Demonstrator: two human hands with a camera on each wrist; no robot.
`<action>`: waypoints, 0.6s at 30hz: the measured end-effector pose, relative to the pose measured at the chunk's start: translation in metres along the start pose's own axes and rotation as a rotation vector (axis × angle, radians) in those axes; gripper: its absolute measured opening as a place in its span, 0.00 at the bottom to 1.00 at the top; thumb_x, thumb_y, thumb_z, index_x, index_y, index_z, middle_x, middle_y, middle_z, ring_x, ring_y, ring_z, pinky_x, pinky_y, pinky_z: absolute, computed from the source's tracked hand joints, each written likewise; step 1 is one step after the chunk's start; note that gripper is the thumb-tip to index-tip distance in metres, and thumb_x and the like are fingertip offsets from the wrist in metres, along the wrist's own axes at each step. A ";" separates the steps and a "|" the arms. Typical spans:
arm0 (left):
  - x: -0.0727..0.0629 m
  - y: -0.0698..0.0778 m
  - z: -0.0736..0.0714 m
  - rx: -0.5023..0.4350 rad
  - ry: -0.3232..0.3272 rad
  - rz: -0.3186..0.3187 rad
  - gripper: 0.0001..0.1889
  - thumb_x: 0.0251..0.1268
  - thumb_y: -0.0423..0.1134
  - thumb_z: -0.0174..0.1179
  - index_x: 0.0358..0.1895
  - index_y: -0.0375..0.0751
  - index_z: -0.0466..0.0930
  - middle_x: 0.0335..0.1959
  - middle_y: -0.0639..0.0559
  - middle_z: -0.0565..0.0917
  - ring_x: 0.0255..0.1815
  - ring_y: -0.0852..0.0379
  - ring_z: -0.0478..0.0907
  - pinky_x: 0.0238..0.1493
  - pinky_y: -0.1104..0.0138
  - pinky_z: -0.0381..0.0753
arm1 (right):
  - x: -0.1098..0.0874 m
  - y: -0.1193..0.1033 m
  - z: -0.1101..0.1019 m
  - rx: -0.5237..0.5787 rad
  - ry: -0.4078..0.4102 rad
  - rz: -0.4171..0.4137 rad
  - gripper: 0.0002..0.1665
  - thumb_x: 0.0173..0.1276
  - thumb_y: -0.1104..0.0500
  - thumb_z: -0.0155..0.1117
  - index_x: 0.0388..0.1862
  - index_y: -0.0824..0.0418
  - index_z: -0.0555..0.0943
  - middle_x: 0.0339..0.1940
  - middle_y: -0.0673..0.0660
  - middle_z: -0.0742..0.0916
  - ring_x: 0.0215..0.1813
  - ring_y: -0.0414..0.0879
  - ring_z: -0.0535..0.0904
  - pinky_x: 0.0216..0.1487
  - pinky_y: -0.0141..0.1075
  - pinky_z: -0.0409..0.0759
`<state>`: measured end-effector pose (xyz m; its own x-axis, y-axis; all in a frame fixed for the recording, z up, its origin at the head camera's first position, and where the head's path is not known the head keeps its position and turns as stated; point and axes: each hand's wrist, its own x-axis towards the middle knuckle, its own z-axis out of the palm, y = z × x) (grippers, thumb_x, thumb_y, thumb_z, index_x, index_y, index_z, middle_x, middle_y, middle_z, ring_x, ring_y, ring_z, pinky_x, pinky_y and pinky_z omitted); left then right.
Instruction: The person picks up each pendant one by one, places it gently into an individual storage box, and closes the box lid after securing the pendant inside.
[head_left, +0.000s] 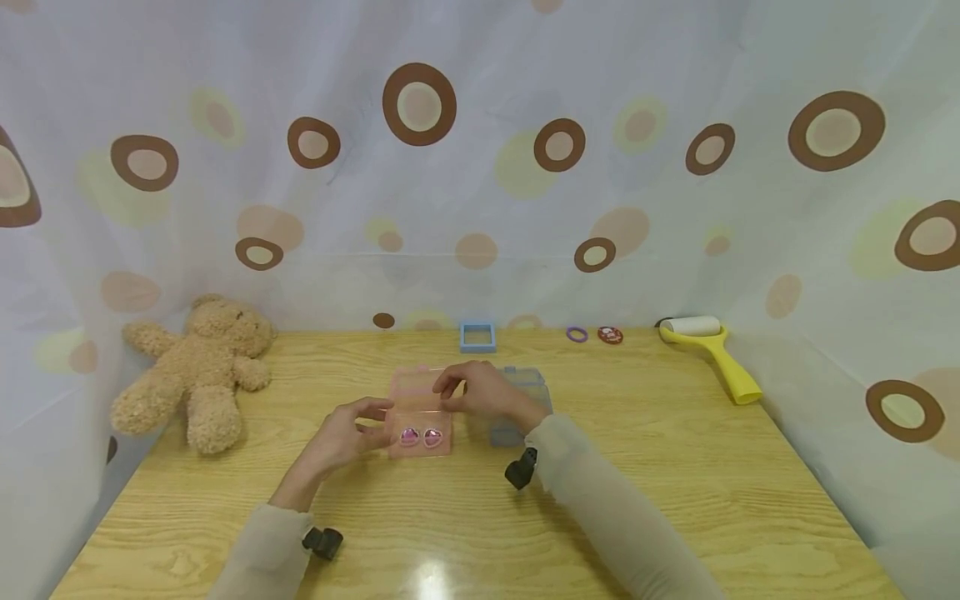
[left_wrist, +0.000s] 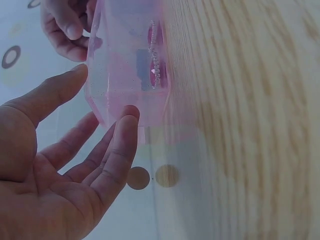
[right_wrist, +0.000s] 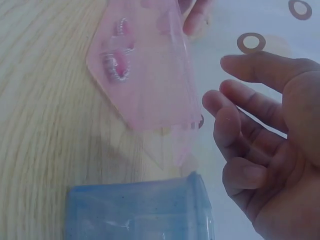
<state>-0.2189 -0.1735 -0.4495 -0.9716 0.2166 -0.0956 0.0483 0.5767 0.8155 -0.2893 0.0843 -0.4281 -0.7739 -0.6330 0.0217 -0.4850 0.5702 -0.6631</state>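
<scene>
An open see-through pink plastic case (head_left: 420,422) lies in the middle of the table, its lid side toward the back. Two pink hearts with pale beaded rims (head_left: 432,437) show on its near half. My left hand (head_left: 341,433) is at the case's left side, thumb and fingers spread around that edge. Over the case's right side is my right hand (head_left: 483,390), its fingers loosely bent and nothing between them in the right wrist view. A see-through blue case (right_wrist: 140,210) lies just right of the pink one, partly hidden by the right hand and wrist.
A brown teddy bear (head_left: 198,367) lies at the left. Along the back edge are a light blue square frame (head_left: 477,349), a purple ring (head_left: 577,334) and a red round piece with white marks (head_left: 611,335). A yellow-handled lint roller (head_left: 716,350) lies back right, before the patterned curtain.
</scene>
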 end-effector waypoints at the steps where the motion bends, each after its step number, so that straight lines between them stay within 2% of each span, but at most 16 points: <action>1: 0.000 0.000 0.000 0.002 0.000 0.001 0.28 0.65 0.38 0.67 0.68 0.38 0.73 0.60 0.34 0.80 0.53 0.38 0.82 0.49 0.52 0.85 | 0.000 -0.001 -0.001 0.006 0.011 0.014 0.13 0.70 0.56 0.67 0.51 0.59 0.84 0.40 0.49 0.88 0.46 0.49 0.83 0.41 0.36 0.80; 4: 0.000 0.000 0.000 0.006 0.001 0.006 0.28 0.65 0.38 0.67 0.67 0.38 0.73 0.60 0.34 0.80 0.53 0.39 0.82 0.49 0.52 0.85 | -0.001 -0.001 -0.004 0.003 0.048 0.045 0.13 0.71 0.54 0.66 0.51 0.58 0.84 0.40 0.49 0.88 0.44 0.47 0.83 0.41 0.35 0.79; 11: 0.002 -0.001 0.000 0.005 0.004 0.008 0.27 0.65 0.38 0.68 0.67 0.39 0.74 0.59 0.35 0.80 0.52 0.40 0.82 0.48 0.54 0.85 | 0.004 0.004 -0.003 0.047 0.093 0.114 0.14 0.71 0.53 0.65 0.51 0.59 0.83 0.40 0.53 0.86 0.26 0.44 0.81 0.32 0.34 0.80; 18: 0.001 -0.001 0.000 -0.013 -0.002 0.003 0.27 0.64 0.37 0.68 0.67 0.37 0.74 0.59 0.34 0.80 0.52 0.39 0.82 0.48 0.54 0.86 | 0.009 0.009 0.001 0.073 0.078 0.143 0.15 0.71 0.54 0.65 0.51 0.60 0.83 0.39 0.54 0.86 0.27 0.51 0.84 0.31 0.33 0.80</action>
<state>-0.2197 -0.1741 -0.4500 -0.9709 0.2202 -0.0946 0.0480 0.5656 0.8233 -0.2998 0.0834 -0.4350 -0.8634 -0.5041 -0.0207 -0.3389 0.6100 -0.7162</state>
